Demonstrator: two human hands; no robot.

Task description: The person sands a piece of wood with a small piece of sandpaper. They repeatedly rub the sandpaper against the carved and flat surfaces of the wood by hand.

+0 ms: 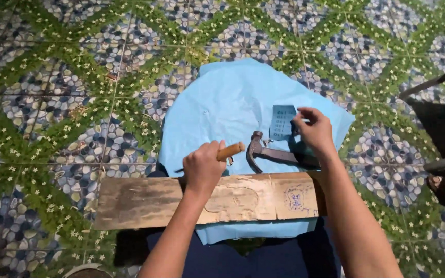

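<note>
My left hand (202, 167) clamps one wooden-handled chisel (229, 151), my right fingers (305, 116) pinch one small blue card (283, 122), beside one claw hammer (274, 153).

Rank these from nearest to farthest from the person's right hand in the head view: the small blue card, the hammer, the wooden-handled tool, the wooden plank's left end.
1. Small blue card: at the right hand's fingertips, just left of it.
2. Hammer: just below the hand, on the blue sheet.
3. Wooden-handled tool: further left, gripped in the left hand.
4. Plank's left end: far lower left, on the tiled floor.
</note>
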